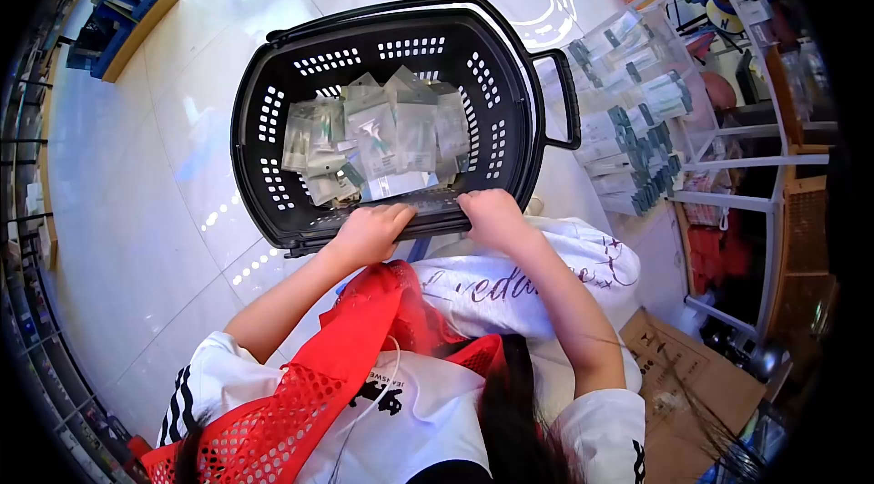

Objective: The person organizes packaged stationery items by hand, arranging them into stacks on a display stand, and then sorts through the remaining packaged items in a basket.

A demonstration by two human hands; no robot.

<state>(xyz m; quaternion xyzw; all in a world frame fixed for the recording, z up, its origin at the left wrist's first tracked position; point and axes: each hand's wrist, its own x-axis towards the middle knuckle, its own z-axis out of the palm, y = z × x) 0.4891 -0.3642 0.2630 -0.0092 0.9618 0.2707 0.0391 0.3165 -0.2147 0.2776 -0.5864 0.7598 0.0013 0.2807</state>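
A black plastic shopping basket [496,38] with rows of square holes is in front of me, over the tiled floor. Its near rim is gripped by my left hand [373,234], fingers curled over the edge. A little to the right, my right hand [496,218] also wraps its fingers over that rim. Inside the basket lie several small clear plastic packets [373,133] with pale cards, heaped toward the middle. One black handle [564,101] sticks out on the right side. My thumbs and the outer face of the near wall are mostly hidden.
Rows of packaged goods [628,147] stand at the right beside a white metal rack [756,202]. A flat brown cardboard box [683,375] lies at the lower right. Blue boxes on a wooden-edged shelf [141,33] are at the upper left. Dark shelving [27,211] runs along the left.
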